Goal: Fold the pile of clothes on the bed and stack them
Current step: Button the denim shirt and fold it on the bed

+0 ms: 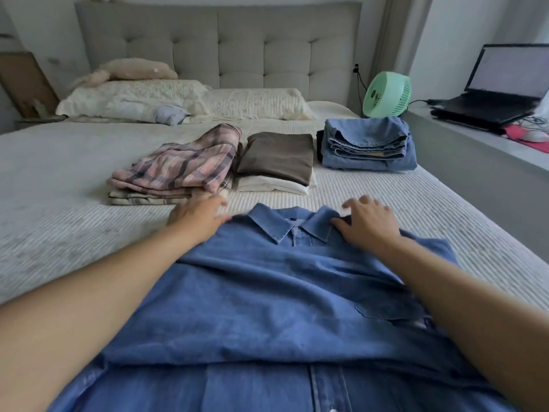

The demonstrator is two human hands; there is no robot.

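1. Here, the denim shirt (267, 292) lay on the bed (59, 179) directly before the person, its long axis running from the body away to the collar (292, 224).
2. The left hand (197, 217) rested at the left shoulder of the shirt, fingers straight but blurred; the right hand (367, 223) pressed beside the collar, fingers spread and slightly bent, and I could not tell if the thumb pinched the cloth.
3. Both hands were equally near the collar end.
4. Beyond lay three stacks: the plaid stack (178, 168), the brown-and-cream stack (277, 162) and the folded jeans (367, 144).
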